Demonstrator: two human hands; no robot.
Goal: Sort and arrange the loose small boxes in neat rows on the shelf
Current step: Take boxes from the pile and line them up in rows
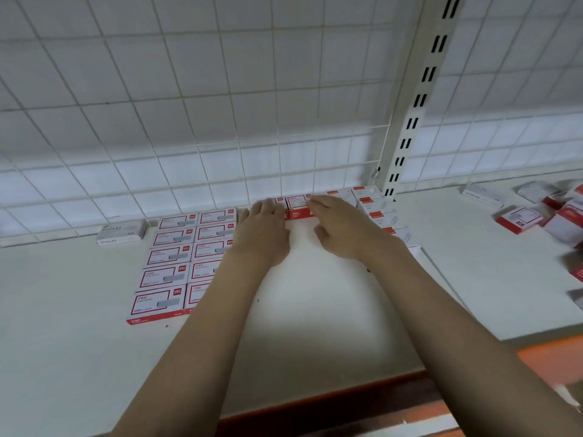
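Small red-and-white staple boxes lie in two neat rows [176, 257] on the white shelf [315, 310], left of my arms. Another column of boxes [378, 212] runs along the right side by the upright. At the back, against the wire grid, a red-and-white box [298, 206] sits between my hands. My left hand [262, 230] rests with straight fingers on a box at the back, hiding most of it. My right hand [342, 228] lies with straight fingers on the boxes at the back right.
A grey staples box [121, 233] lies alone at the back left. A loose heap of boxes [542, 216] covers the neighbouring shelf on the right. A slotted upright [410, 121] divides the shelves. An orange strip [315, 402] edges the front.
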